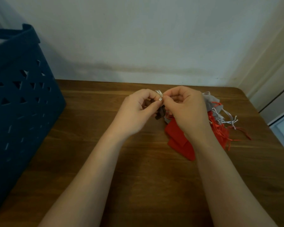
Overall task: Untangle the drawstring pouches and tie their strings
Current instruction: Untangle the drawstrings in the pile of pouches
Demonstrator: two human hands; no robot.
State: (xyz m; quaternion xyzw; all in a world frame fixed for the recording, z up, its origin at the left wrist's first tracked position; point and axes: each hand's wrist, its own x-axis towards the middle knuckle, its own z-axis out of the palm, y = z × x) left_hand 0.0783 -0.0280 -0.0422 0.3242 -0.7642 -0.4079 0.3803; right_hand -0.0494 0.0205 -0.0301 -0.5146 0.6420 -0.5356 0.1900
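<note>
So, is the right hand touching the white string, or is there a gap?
Touching. In the head view, the right hand pinches the white string at its fingertips, directly opposite the left hand, with no gap visible.

Basket [20, 99]: left side of tabletop [138, 177]
Pouch pile [220, 122]: right, on tabletop
Hands: centre, between basket and pile
</note>
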